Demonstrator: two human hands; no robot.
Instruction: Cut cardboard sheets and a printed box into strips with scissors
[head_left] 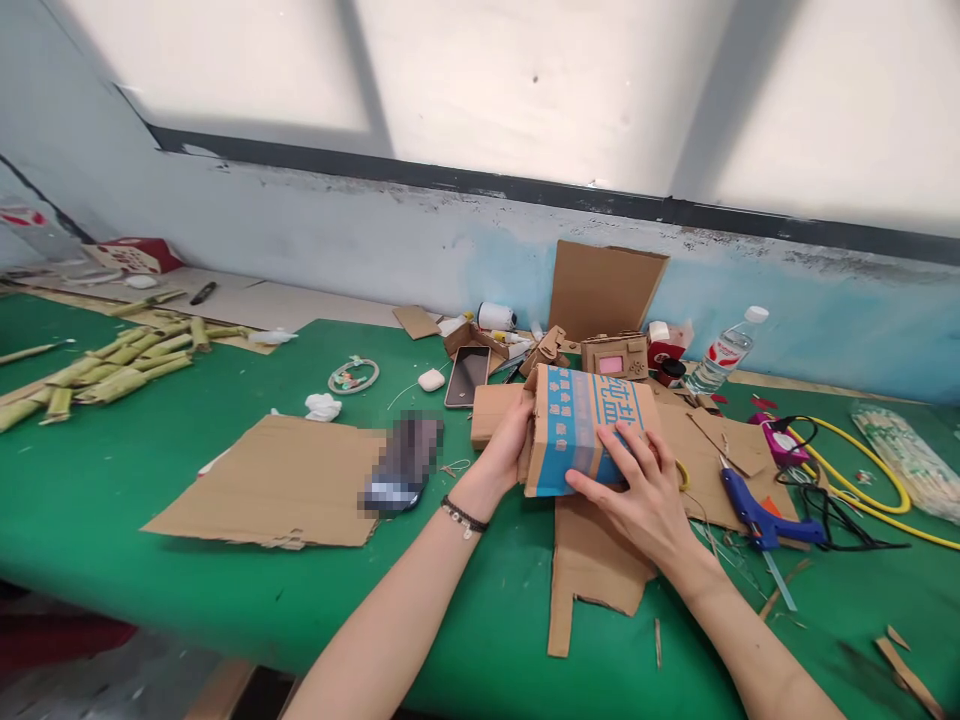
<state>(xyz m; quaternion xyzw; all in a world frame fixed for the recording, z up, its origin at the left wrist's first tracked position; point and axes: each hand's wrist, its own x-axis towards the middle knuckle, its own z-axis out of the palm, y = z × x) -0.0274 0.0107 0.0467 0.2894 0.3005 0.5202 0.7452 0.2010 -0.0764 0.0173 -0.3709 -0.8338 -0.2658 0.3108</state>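
Note:
A small cardboard box (pixel 559 425) with blue and brown printing is held up over the green table, between my two hands. My left hand (pixel 514 440) grips its left edge, with the fingertips hidden behind or inside the cardboard. On the printed face lies my right hand (pixel 641 485), its fingers spread and pressing against the surface. Below the box is a cut piece of cardboard (pixel 592 560) with a notched edge. Another brown cardboard piece (pixel 487 415) shows just behind my left hand.
A blue glue gun (pixel 757 510), a yellow cable (pixel 892 470) and a water bottle (pixel 724 350) are on the right. Left of my hands are a flat cardboard sheet (pixel 277 485), a phone (pixel 467 377) and a pile of green stalks (pixel 120 365). A cardboard panel (pixel 604 290) leans on the wall.

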